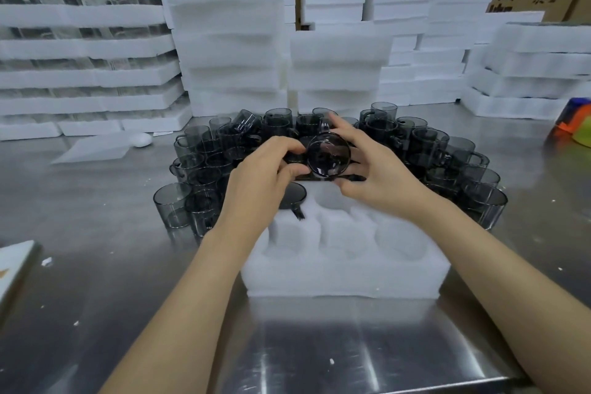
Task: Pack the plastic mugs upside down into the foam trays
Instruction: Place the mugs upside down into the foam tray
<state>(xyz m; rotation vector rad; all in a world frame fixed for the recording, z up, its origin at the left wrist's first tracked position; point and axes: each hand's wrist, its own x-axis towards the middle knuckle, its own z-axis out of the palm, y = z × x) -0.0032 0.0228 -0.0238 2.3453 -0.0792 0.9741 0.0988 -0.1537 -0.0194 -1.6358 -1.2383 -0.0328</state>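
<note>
The mug (328,155) is held up between the two hands. Its round base is turned toward the camera, so its long axis points down and away, with the mouth toward the foam tray (345,269) lying under the hands. The left hand (259,176) pinches its left side with curled fingers and thumb, and the right hand (380,176) curls around its right side; both are equally near. Directly below them is an empty pocket (334,198), which I judge to be the target. It is just beside a packed mug (292,195) sitting base-up under the left hand.

The mug is a smooth, smoky, clear cylinder, while the foam is white and soft, with rounded pockets. Beyond the hands, loose mugs (428,144) crowd the shiny steel table (319,345). Farther away stand foam stacks (230,41).
</note>
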